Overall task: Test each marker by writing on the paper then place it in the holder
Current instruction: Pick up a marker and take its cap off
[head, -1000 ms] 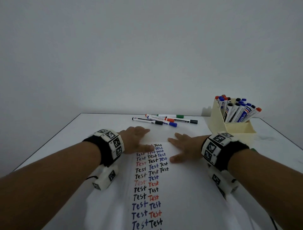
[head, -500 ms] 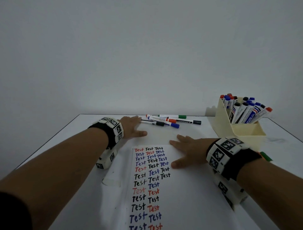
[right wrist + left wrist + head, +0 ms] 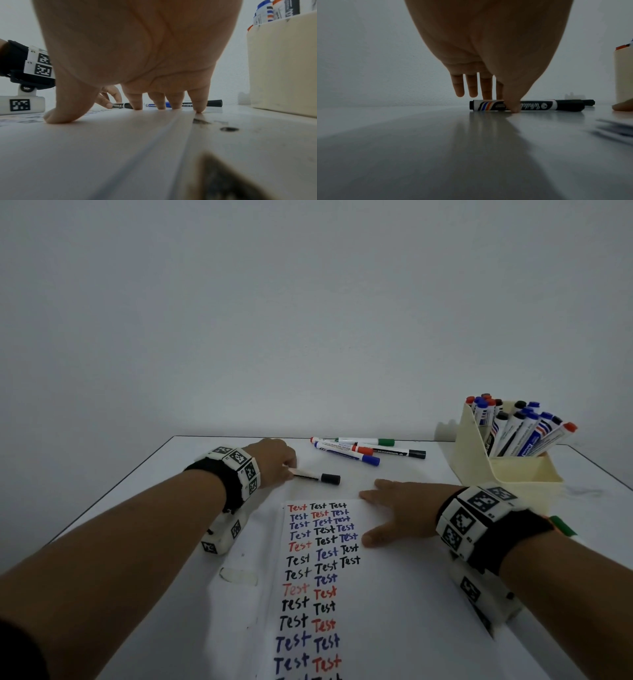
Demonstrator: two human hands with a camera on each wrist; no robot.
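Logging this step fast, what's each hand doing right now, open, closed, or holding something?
Left hand: pinching the black marker, which lies on the table.
Right hand: open, fingers spread flat on the paper, holding nothing.

This looks like a plain test or recording room, not a home. A white table [image 3: 411, 611] stands against a bare grey-white wall [image 3: 308, 302] with no decoration. On both wrists of the person there are black bands with square coded tags [image 3: 479, 508], typical for a data recording setup. A sheet of paper [image 3: 394, 594] with repeated "Test" words lies near, whiteboard markers [image 3: 356, 448] lie far, and a beige holder [image 3: 507, 470] full of markers stands at the far right
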